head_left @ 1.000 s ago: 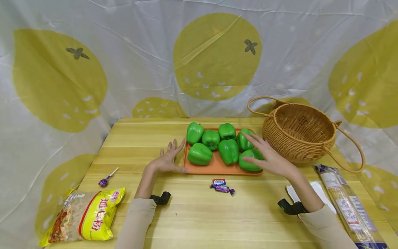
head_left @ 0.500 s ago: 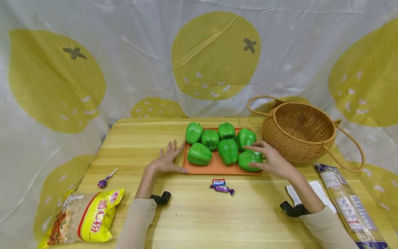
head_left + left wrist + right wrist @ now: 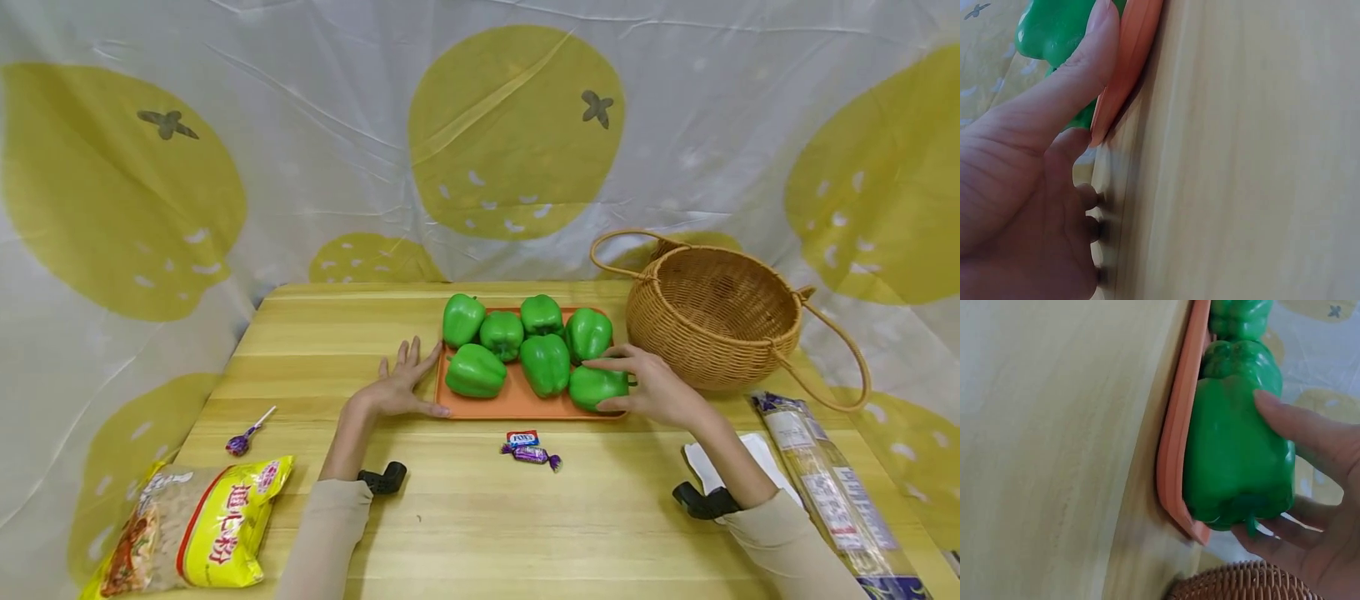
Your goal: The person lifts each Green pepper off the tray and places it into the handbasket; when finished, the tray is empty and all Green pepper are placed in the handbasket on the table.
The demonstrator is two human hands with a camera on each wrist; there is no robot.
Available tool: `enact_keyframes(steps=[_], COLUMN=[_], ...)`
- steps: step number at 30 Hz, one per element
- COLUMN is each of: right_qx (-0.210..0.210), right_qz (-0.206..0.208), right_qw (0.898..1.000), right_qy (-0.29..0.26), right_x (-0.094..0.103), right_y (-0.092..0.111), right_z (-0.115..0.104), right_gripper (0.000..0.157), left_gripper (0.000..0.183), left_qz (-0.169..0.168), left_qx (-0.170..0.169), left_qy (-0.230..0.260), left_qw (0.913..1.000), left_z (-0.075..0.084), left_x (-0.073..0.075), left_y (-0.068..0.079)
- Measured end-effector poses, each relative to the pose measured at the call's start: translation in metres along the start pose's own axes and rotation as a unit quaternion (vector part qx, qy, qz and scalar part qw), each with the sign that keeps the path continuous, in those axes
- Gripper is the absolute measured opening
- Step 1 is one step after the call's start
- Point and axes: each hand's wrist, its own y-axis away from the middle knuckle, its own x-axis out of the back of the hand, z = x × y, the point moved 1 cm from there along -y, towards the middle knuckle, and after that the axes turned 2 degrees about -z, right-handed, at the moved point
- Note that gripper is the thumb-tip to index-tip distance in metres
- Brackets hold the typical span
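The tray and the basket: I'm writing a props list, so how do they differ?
The tray is orange and shallow; the basket is brown, deep and woven. The tray is rectangular, the basket rounded. The tray bears green peppers; none show inside the basket. Both rest on the wooden table.

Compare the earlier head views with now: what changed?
The right hand came down and took hold of the front-right green pepper. The left hand stayed at the left end of the orange tray; the other six peppers and the wicker basket did not move.
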Motion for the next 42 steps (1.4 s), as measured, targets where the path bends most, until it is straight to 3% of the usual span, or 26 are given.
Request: enact_keyframes(steps=[5,10,16,22,30,36,42], right_qx=[0.001,0.008,-0.027,-0.072,-0.158,-0.229,-0.254], right_qz=[0.032,0.070,0.114,0.139,0.115,0.097,0.092], right_qw=[0.999,0.998,0.993,0.988,0.980,0.967,0.958], right_qy=[-0.008,-0.005,0.000,-0.002,-0.018,-0.060,-0.094], right_x=[0.009,0.030,0.079,0.127,0.166,0.180,0.188], right_y=[0.002,0.004,0.004,0.006,0.003,-0.001,0.000], right_z=[-0.003,-0.010,-0.016,-0.008,0.021,0.041,0.057], right_gripper=[0.062,0.058,0.058,0.058,0.065,0.073,0.076], left_gripper=[0.116,0.116,0.116,0.116,0.116,0.115,0.114], left_qz=[-0.004,-0.005,-0.001,0.000,0.002,0.004,0.005], left_qx=[-0.003,-0.004,-0.006,-0.006,-0.008,-0.006,-0.009], left_qy=[0.001,0.002,0.005,0.003,0.003,0.002,-0.002], left_qw=[1.0000,1.0000,1.0000,1.0000,1.0000,1.0000,0.9999], left_z=[0.000,0.000,0.000,0.001,0.000,0.001,0.001], left_x=[0.002,0.002,0.005,0.006,0.001,0.001,0.000], left_y=[0.001,0.002,0.002,0.004,0.004,0.005,0.005])
